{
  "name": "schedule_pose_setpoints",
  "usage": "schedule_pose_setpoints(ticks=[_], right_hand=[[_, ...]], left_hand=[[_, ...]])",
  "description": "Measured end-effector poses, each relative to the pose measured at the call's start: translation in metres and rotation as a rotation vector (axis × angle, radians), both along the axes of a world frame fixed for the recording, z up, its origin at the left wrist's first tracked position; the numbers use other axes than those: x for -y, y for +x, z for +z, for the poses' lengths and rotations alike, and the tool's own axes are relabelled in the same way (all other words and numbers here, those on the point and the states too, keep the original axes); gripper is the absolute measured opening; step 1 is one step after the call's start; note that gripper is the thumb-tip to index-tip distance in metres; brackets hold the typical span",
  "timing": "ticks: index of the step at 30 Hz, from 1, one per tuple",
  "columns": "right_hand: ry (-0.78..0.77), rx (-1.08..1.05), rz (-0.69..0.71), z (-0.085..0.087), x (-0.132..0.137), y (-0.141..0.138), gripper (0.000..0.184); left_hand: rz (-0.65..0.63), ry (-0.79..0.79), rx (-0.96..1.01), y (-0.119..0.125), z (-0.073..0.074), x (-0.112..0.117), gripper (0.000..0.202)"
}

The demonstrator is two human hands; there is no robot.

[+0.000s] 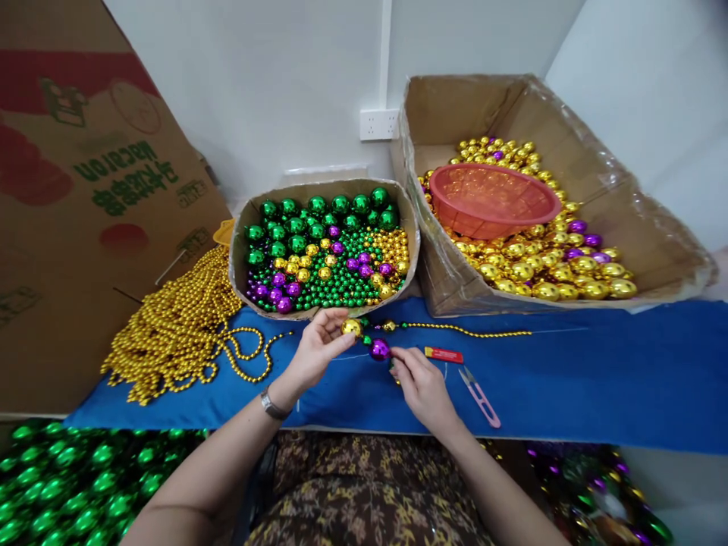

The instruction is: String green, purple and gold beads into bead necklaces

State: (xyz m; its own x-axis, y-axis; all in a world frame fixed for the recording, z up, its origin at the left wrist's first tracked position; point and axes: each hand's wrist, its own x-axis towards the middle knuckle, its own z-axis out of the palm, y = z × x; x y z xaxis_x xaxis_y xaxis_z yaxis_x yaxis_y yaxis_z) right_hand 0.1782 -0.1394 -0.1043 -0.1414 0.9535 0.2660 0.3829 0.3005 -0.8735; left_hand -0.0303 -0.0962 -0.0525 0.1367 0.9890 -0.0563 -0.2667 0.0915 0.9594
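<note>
My left hand (316, 350) pinches a large gold bead (351, 327) at the end of a bead string. My right hand (419, 384) is closed just below a purple bead (379, 349), its fingertips pinched on the thread there. A thin strand of small gold beads (472, 331) runs right from a gold bead (389, 326) across the blue cloth (597, 379). A small green bead lies between the gold and purple ones.
A cardboard tray (236, 250) of green, gold and purple beads stands behind my hands. A big carton (654, 227) of gold beads holds a red basket (492, 199). A heap of gold bead strands (176, 326), a red lighter (444, 354), pink snips (481, 396).
</note>
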Motion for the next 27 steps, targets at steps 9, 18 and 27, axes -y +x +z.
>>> schedule_pose_setpoints(ticks=[9,18,27], right_hand=[[-0.38,-0.603,-0.02,-0.01,-0.006,-0.002,0.035],[-0.391,-0.689,-0.034,0.002,-0.004,0.004,0.038],[-0.356,-0.652,-0.041,0.001,-0.004,0.002,0.036]], left_hand=[[-0.145,0.119,-0.081,0.002,0.003,0.009,0.038],[-0.018,0.453,-1.285,-0.049,0.024,-0.061,0.019],[-0.167,0.38,-1.825,-0.072,0.019,-0.113,0.03]])
